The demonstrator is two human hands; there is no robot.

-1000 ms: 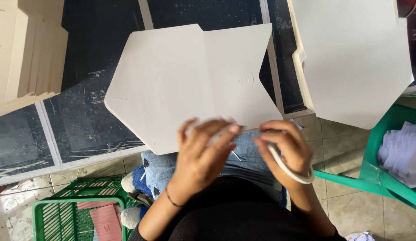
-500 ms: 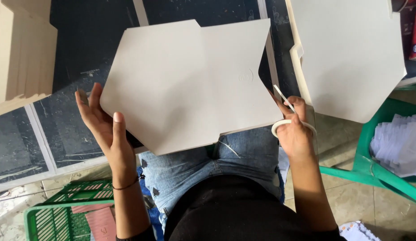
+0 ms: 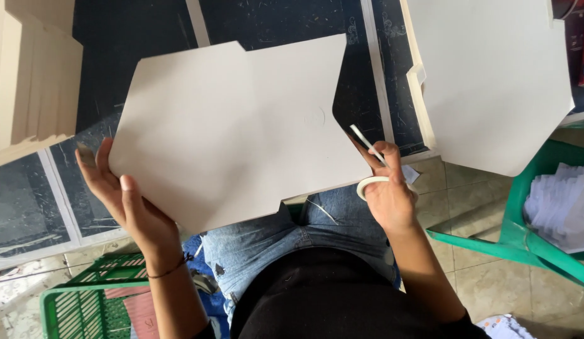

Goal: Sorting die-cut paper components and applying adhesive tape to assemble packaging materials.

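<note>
**Flat card sheet held over the lap, tape roll in the other hand**

A large die-cut cardboard sheet (image 3: 235, 125) fills the centre of the frame, matte and pale grey-beige, with angled corners, a small notch along its top edge and a faint pressed circle near its right side. It lies flat above the person's knees in blue jeans (image 3: 273, 242). The left hand (image 3: 126, 201), at lower left, supports the sheet's left edge from beneath, fingers spread wide and the thumb lying on the top face. The right hand (image 3: 389, 194), right of centre, touches the sheet's lower right edge; its fingers curl around a small white ring of tape (image 3: 367, 184), and a thin white strip (image 3: 366, 142) sticks up between the fingertips, pinched there.

At upper left a stack of cream card pieces (image 3: 35, 81) shows stepped edges. At upper right lies another smooth card sheet (image 3: 493, 81) of the same cut shape. A green plastic chair (image 3: 524, 238) at right carries crumpled white paper (image 3: 562, 207); a green slatted crate (image 3: 79, 301) sits at lower left. The dark surface (image 3: 273, 19) beyond is scuffed.
</note>
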